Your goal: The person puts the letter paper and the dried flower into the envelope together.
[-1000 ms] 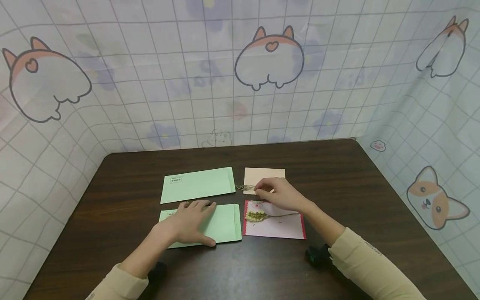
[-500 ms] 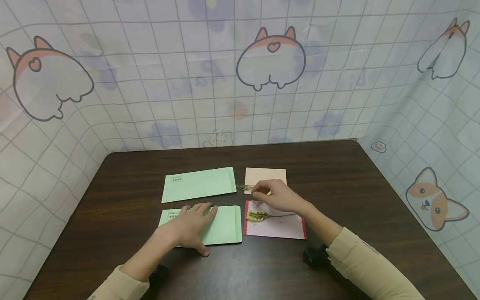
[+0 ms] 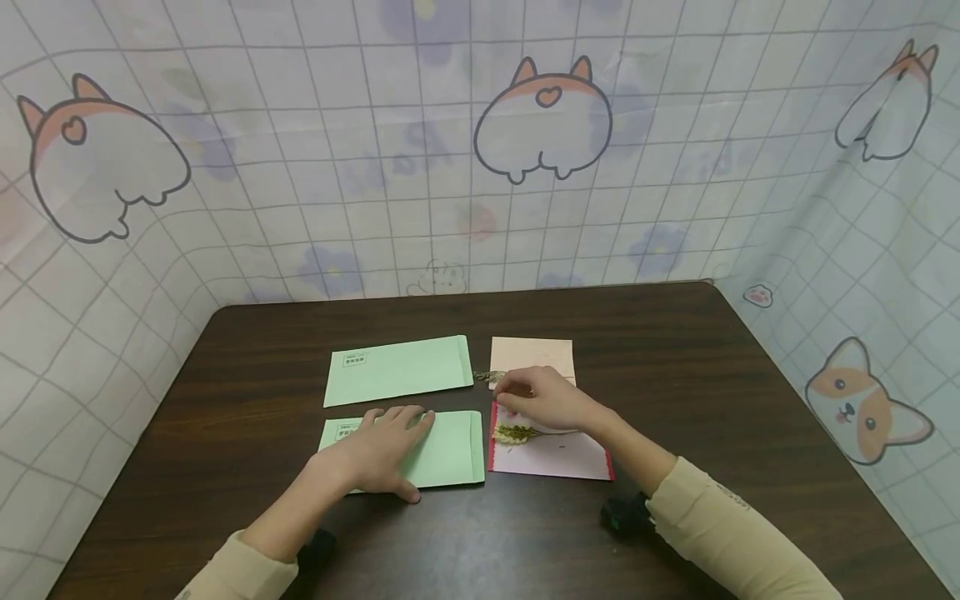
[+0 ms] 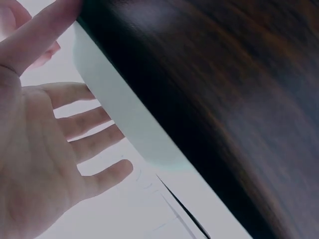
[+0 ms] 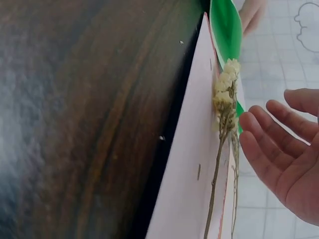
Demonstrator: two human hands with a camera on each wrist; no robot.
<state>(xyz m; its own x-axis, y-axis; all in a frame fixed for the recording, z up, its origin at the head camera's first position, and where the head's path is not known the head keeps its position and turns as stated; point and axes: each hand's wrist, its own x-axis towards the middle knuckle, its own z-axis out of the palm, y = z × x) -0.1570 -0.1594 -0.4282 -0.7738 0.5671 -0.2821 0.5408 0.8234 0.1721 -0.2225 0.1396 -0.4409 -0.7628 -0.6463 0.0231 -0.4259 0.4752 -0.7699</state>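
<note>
The left hand [image 3: 378,457] lies spread on the nearer pale-green paper envelope [image 3: 454,450]; the right hand [image 3: 553,402] — grip loosely curved, apart — hovers beside a dried cream flower [image 3: 513,434] on a red-edged pinkish card [image 3: 558,463].

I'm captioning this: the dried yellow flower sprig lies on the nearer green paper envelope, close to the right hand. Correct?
Wrong surface: the head view shows the dried yellow flower sprig lying on the pale pink rectangular card with red edges, close to the right hand.
</note>
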